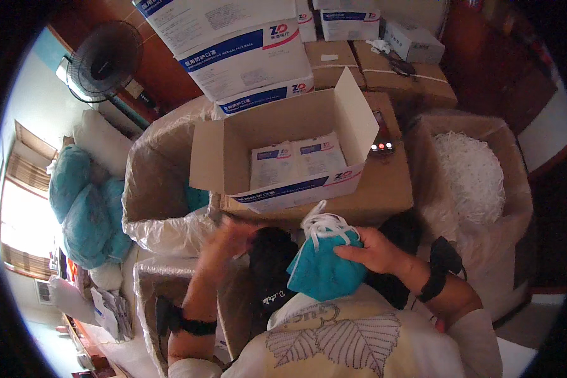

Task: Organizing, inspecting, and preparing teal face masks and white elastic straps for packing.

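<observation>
My right hand (379, 251) grips a teal face mask bundle (326, 272), thumb in front, close to my chest. White elastic straps (327, 225) loop over its top. How many masks are stacked there I cannot tell. Smeared by motion, my left hand (236, 236) is left of the bundle, near the front corner of the open white carton; its fingers cannot be made out. That carton (296, 194) stands ahead with its flaps up. Inside it lie white printed packets (273, 165) side by side.
Under the carton is a brown box (384, 189), with a phone (380, 133) on it. A plastic-lined box of white straps (469, 176) stands right. Lined boxes (160, 170) and teal-filled bags (85, 208) are left. White cartons (239, 57) are stacked behind; a fan (104, 62) stands far left.
</observation>
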A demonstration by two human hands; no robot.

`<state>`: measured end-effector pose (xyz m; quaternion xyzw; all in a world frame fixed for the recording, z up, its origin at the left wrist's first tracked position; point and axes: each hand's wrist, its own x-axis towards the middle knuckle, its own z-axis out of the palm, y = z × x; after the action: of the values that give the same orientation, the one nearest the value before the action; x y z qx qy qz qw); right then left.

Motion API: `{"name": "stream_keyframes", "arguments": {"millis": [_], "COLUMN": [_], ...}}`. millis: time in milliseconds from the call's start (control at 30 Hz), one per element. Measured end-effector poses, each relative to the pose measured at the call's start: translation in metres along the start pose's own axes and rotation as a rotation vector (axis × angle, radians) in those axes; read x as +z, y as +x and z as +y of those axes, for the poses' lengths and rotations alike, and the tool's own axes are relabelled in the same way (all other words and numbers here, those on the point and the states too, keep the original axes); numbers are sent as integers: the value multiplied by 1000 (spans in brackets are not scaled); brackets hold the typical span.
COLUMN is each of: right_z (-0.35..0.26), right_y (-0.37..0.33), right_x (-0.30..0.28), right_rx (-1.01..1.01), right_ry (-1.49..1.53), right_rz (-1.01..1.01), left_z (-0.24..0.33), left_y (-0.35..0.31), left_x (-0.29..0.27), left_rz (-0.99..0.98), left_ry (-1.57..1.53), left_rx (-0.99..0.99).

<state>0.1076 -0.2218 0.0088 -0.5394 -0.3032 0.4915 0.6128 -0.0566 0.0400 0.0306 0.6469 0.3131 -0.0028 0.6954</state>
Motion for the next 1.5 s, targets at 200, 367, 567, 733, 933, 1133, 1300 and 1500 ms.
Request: {"name": "stream_keyframes", "arguments": {"millis": [200, 367, 567, 733, 933, 1133, 1300, 1500], "right_z": [9, 9, 13, 10, 38, 39, 16, -11], "right_y": [3, -1, -5, 2, 9, 27, 32, 33], "right_x": [11, 15, 30, 34, 48, 54, 21, 29], "right_rx": [-23, 26, 48, -68, -64, 34, -78, -239], "right_ry": [-163, -377, -378, -375, -201, 268, 1010, -506], "right_rz": [-31, -21, -46, 89, 222, 350, 101, 170], "left_z": [6, 4, -40, -29, -22, -32, -62, -16], "left_y": [-17, -16, -19, -24, -18, -12, 2, 0], "left_x": [66, 81, 97, 98, 96, 108, 92, 66], "left_rz": [-629, -550, -154, -81, -8, 265, 376, 223], "left_ry": [178, -17, 264, 384, 629, 655, 391, 764], "left_rx": [-71, -77, 192, 210, 260, 416, 325, 595]}}
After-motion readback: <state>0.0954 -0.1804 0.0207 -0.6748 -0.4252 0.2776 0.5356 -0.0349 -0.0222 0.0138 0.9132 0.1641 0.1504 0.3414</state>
